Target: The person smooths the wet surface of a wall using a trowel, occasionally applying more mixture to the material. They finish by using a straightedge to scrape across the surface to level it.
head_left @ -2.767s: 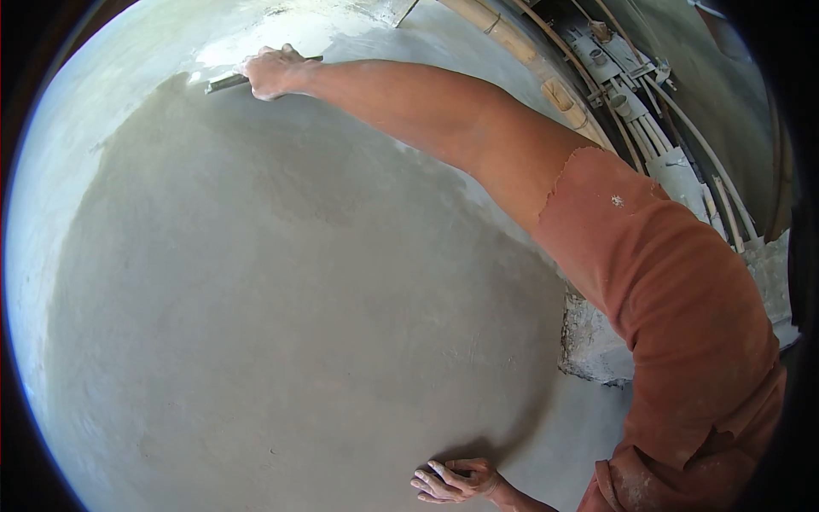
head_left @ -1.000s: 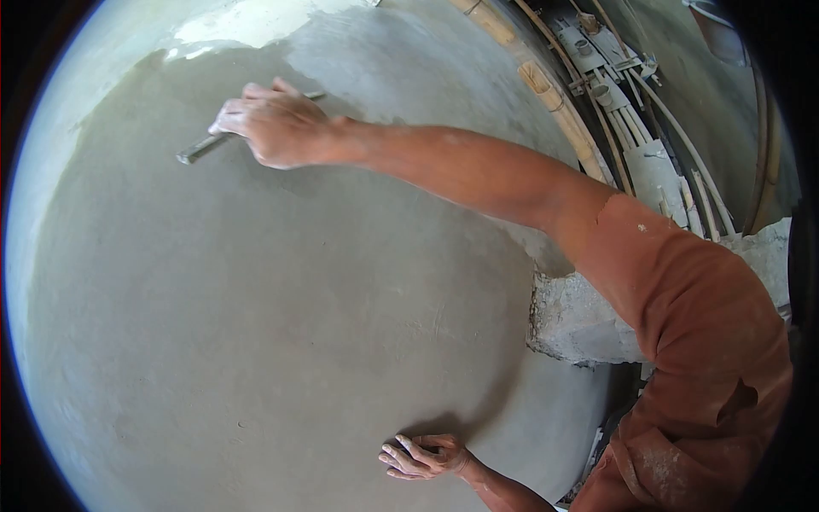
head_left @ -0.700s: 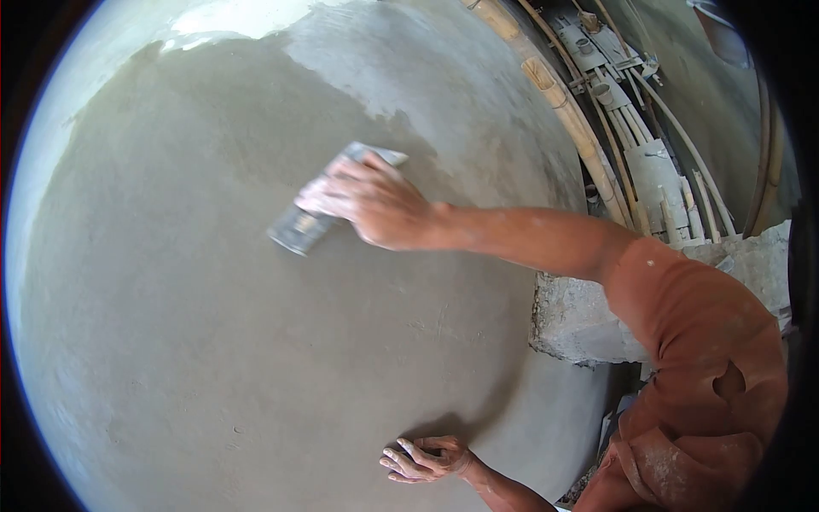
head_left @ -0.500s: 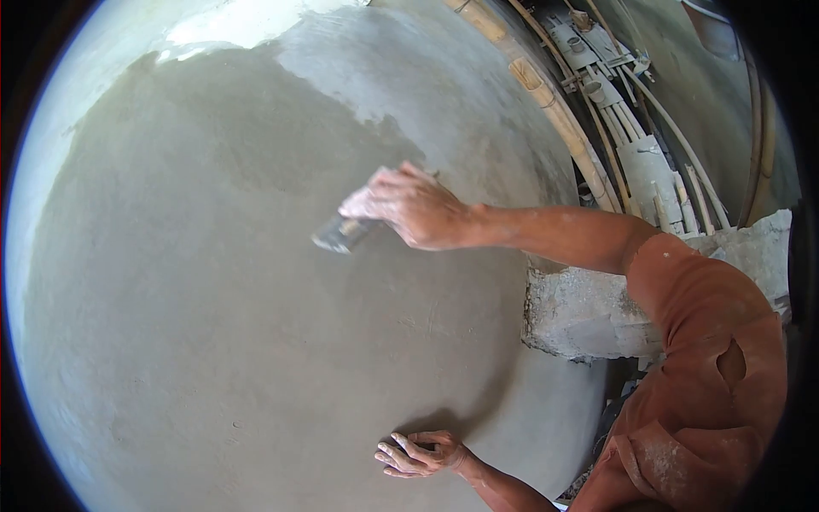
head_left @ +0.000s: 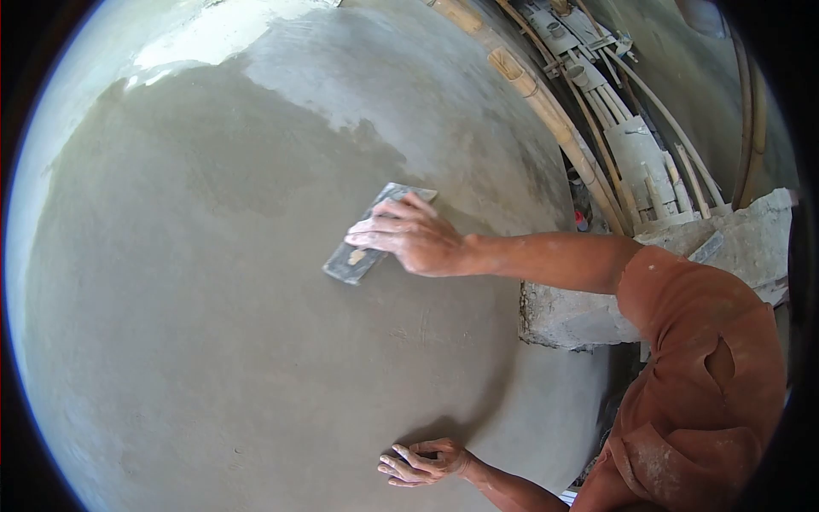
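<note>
Grey plaster surface (head_left: 213, 341) fills most of the single head-camera view, bulging through a wide lens with dark corners. Its tone is uneven: one bright white patch (head_left: 205, 34) lies near the top left, with a darker grey area below it.

Two bare hands are at the surface, both of one person. The right hand (head_left: 414, 241), near the middle, grips one flat rectangular trowel (head_left: 345, 268); the blade slants across the plaster, its two ends showing beyond the fingers, with one pale spot near the lower end. The left hand (head_left: 426, 463), at the bottom, is ungripped, fingers loosely bent and laid against the plaster, a shadow just beside it.

At right is one reddish-brown shirt (head_left: 665, 418) with one tear in it. One rough concrete block (head_left: 559, 314) juts out behind the right forearm, one grey strip (head_left: 706, 247) resting on it. Upper right, one thick bamboo pole (head_left: 546, 102) runs beside several thinner poles (head_left: 665, 98), too crowded to count, and two small cup-like pieces (head_left: 577, 75). One red object (head_left: 581, 220) beside the bamboo is too small to identify.
</note>
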A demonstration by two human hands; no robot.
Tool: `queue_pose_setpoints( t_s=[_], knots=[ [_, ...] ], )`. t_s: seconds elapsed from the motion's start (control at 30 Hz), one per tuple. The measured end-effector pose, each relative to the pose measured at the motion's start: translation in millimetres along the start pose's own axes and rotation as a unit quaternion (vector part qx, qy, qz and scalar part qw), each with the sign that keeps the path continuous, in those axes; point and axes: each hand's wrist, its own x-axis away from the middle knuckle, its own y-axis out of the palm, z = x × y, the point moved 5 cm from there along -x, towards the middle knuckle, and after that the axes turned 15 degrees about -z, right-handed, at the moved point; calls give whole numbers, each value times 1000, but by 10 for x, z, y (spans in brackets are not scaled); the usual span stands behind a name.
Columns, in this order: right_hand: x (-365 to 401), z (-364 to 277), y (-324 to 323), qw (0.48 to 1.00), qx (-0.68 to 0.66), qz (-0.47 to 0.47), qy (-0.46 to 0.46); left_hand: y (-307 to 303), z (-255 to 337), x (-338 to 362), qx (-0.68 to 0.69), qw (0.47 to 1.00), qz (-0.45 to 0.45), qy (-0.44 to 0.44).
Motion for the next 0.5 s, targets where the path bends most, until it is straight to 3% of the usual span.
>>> queue_pose_setpoints(
  t_s=[0.1,0.17,0.23,0.3,0.33,0.4,0.5],
  knots=[
    [-101,424,-193,998,-46,35,35,4,-8,6,2,1000,-1,1],
    [-521,754,-402,992,-42,83,82,-3,-10,-8,2,1000,2,4],
    [-1045,1023,-508,987,-4,145,65,-15,1,10,4,1000,1,7],
    [-1477,1059,-644,983,38,178,-28,-2,-12,8,0,1000,-3,13],
    [-1616,1075,-674,983,39,177,-25,-6,-7,4,-2,1000,-11,10],
    [-1781,1002,-659,976,4,132,-175,-58,46,-31,-1,1000,-8,15],
    [-1698,1230,-322,973,54,135,-181,-58,67,-38,2,1000,-2,21]
  ],
)
